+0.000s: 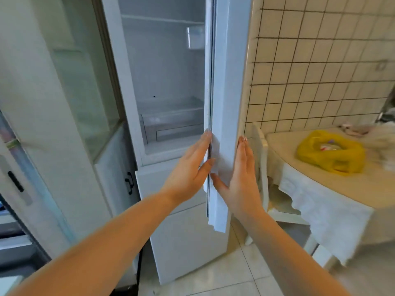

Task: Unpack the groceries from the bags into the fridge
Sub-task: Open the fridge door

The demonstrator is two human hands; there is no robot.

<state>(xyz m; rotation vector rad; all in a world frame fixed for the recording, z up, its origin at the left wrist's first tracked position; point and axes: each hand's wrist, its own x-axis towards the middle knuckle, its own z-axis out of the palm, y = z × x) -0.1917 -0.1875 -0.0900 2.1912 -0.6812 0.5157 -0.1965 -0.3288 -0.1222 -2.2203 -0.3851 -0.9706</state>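
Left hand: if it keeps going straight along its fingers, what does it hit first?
The left hand already has straight fingers against the inner edge of the open fridge door. Straight on, it would slide up that edge; past it, probably the fridge's inner right wall. Depth is unclear.

Yellow bag (330,153) contents: blurred, unidentifiable.
Fridge door (226,103): top cut off by frame.
Table (320,189): right side cropped.

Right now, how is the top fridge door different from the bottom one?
The top door is swung open, edge-on to the camera, with both hands flat on it: left hand on its inner side, right hand on the outer. The bottom door is shut and nobody touches it. Both are plain white.
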